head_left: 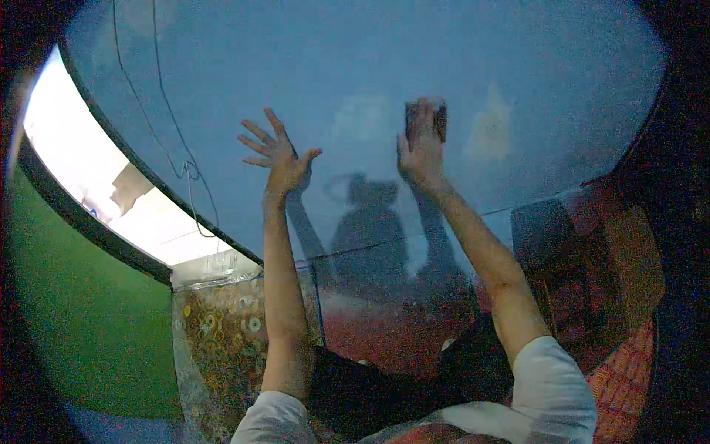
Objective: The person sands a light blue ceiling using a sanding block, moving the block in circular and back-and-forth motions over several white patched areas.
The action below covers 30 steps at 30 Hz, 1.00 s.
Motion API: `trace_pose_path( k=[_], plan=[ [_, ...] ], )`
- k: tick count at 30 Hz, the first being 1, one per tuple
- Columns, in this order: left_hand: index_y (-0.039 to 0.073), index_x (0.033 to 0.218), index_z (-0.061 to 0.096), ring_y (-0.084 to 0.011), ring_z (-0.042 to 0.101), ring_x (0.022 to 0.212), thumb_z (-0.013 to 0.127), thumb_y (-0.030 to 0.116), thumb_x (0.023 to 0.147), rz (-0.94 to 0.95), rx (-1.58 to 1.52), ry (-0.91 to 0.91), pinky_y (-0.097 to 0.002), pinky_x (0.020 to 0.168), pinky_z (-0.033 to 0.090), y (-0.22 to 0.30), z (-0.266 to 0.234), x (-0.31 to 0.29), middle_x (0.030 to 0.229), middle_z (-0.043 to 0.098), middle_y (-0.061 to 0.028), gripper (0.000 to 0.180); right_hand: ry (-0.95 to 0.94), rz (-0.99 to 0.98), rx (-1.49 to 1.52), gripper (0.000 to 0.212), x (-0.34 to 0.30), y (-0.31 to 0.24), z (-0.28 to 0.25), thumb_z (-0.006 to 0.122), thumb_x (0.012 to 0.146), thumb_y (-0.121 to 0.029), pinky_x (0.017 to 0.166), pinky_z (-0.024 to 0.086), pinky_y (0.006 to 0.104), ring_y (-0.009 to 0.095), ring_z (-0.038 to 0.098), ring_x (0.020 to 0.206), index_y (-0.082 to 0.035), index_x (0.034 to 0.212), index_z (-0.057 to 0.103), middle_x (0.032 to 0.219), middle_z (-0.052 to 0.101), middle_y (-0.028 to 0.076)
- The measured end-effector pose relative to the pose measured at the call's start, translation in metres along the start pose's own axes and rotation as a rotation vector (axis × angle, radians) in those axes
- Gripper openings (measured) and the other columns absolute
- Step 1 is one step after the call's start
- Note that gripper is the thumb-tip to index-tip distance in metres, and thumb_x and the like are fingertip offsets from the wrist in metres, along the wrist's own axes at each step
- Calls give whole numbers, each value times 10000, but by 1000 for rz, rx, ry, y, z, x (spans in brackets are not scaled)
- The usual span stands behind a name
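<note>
My left hand (pixel 279 157) is raised in front of the blue wall (pixel 355 55), with its fingers spread wide and nothing in it. Whether its palm touches the wall I cannot tell. To the right, my right hand (pixel 421 159) lies over a dark brown rectangular block (pixel 441 122), fingers stretched upward along it, and holds it against the wall. The block's exact kind is unclear. A pale patch (pixel 491 127) marks the wall just right of the block. My shadow falls on the wall between both arms.
Thin dark wires (pixel 190 166) hang on the wall's left side. Beyond them is a bright opening (pixel 89 152) beside a green surface (pixel 96 318). Below stands a flower-patterned surface (pixel 222 325). Dark brown furniture (pixel 592 274) and red patterned cloth (pixel 625 388) lie at the right.
</note>
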<state>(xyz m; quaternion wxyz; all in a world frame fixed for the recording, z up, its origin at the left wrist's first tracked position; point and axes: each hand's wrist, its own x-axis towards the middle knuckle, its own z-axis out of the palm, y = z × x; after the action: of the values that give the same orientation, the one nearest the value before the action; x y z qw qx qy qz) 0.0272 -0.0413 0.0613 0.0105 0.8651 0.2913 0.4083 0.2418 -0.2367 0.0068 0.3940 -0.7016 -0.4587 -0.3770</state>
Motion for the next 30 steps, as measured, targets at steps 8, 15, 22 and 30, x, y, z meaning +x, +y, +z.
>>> trace_pose_path(
  k=[8,15,22,30],
  plan=[
    [201,1523,-174,-618,-339,1271,768,660,659,24,7,7,-846,846,-114,-19,-10,-6,1445,-374,-332,1359,33,-37,72,597,36,-33,-15,534,893,-186,1182,156,527,394,285,1411,-101,1462,375,1519,341,164],
    [212,1517,-197,-630,-334,1265,788,609,681,40,-22,-6,-855,844,-91,-2,-7,-2,1435,-387,-336,1351,-254,-178,-44,654,-14,2,1,569,854,-184,1194,123,509,374,214,1448,-117,1471,362,1549,293,164],
    [217,1511,-213,-626,-340,1265,812,547,687,-6,13,-27,-840,875,-103,2,-14,-5,1439,-381,-336,1356,49,-38,71,568,30,-6,-18,511,895,-183,1184,177,497,364,230,1442,-102,1444,393,1549,297,145],
    [226,1535,-133,-616,-328,1280,811,622,633,57,18,60,-859,861,-85,6,-7,-2,1470,-331,-334,1365,-191,-246,-91,671,14,3,-19,482,937,-277,1163,231,452,330,140,1476,-49,1516,232,1603,141,145]
  ],
)
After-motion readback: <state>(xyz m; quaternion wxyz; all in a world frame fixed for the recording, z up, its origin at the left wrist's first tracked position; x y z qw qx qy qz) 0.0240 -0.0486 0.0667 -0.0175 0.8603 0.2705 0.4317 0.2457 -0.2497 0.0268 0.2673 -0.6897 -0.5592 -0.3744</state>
